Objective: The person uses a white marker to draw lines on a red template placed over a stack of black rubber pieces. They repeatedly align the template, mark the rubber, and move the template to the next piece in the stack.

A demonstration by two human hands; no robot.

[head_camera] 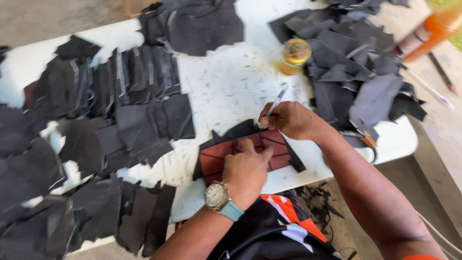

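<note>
My left hand [246, 168], a watch on its wrist, presses flat on a dark red template [215, 159] that lies over a black piece of material [240, 130] near the table's front edge. My right hand [292, 119] grips a silver pen [276, 102], whose tip touches the black piece at the template's far edge.
The white table [231, 82] carries stacks of black cut pieces on the left [96, 120], at the back [197, 24] and on the right [356, 62]. A small yellow-lidded jar [294, 54] stands behind the pen. An orange bottle [428, 31] and a pencil [440, 72] lie far right.
</note>
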